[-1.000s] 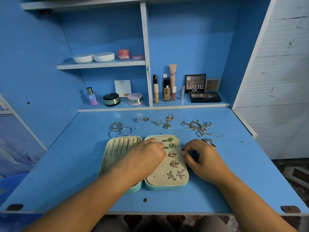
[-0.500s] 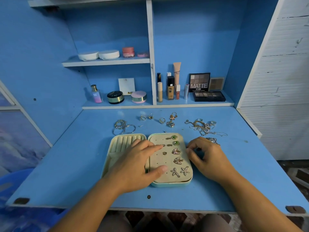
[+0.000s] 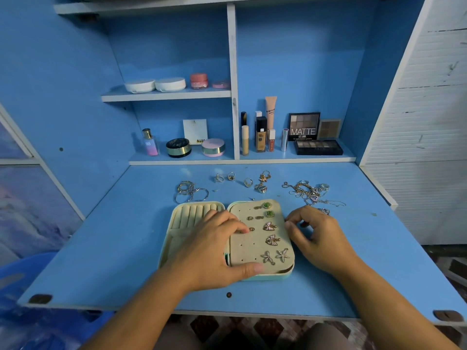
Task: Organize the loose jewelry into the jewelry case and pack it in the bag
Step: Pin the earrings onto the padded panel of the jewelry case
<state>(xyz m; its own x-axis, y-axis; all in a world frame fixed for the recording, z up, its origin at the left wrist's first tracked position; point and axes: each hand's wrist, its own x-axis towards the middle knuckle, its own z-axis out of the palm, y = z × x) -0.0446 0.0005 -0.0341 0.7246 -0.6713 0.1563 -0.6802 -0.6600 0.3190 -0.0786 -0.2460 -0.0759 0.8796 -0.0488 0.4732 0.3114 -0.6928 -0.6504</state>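
Jewelry case (image 3: 242, 251) lies open in the middle of the blue desk (image 3: 126, 248), dead ahead of me at 12 o'clock, with its ring-roll half toward 9 and its earring panel toward 3. On the panel I see green studs (image 3: 267, 205) at the far end, leaf earrings (image 3: 270, 226) below them and starfish earrings (image 3: 275, 256) at the near corner. My left hand (image 3: 214, 251) rests across the case's hinge, ungripped: its fingertips touch the panel by a small gold stud and its thumb lies along the panel's near edge. My right hand (image 3: 321, 238) sits just beside the case at 3 o'clock, fingers curled, thumb and forefinger close together; I cannot tell whether they pinch anything. Beyond the case, loose pieces lie on the desk: hoops (image 3: 190, 192) at 11, rings (image 3: 247, 182) at 12, tangled chains (image 3: 308, 192) at 1. An eyeshadow palette (image 3: 304, 126) stands on the back shelf.
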